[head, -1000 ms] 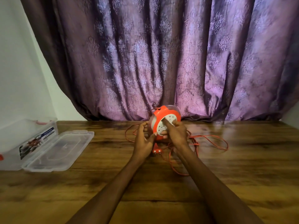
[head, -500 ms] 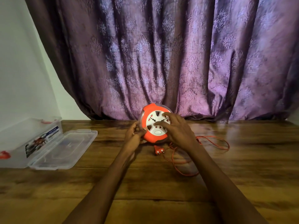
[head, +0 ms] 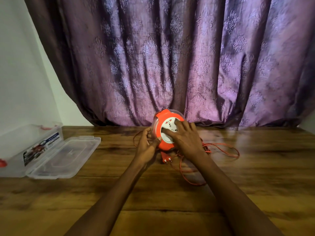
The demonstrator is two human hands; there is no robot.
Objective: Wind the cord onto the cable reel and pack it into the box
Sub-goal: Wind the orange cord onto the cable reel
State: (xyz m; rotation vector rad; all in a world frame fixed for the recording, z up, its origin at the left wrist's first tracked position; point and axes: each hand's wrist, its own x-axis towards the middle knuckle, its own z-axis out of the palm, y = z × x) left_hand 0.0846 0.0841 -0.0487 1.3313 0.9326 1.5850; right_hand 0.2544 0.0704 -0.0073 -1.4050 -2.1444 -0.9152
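Observation:
An orange cable reel [head: 162,132] with a white socket face stands upright above the wooden table, its face turned toward me. My left hand [head: 146,147] grips its left rim, thumb on the orange edge. My right hand [head: 185,137] lies across the white face with fingers pressed into it. The orange cord [head: 221,149] trails in loose loops on the table to the right and toward me. Its orange plug [head: 166,157] lies just below the reel. The clear plastic box [head: 25,142] sits open at the far left.
The box's clear lid [head: 68,155] lies flat on the table [head: 170,210] beside it. A purple patterned curtain [head: 170,65] hangs along the table's far edge, right behind the reel. A white wall is at the left.
The reel's face has turned toward me and the reel shifted left. My right hand moved over the white face. The cord loops on the left of the reel have shrunk.

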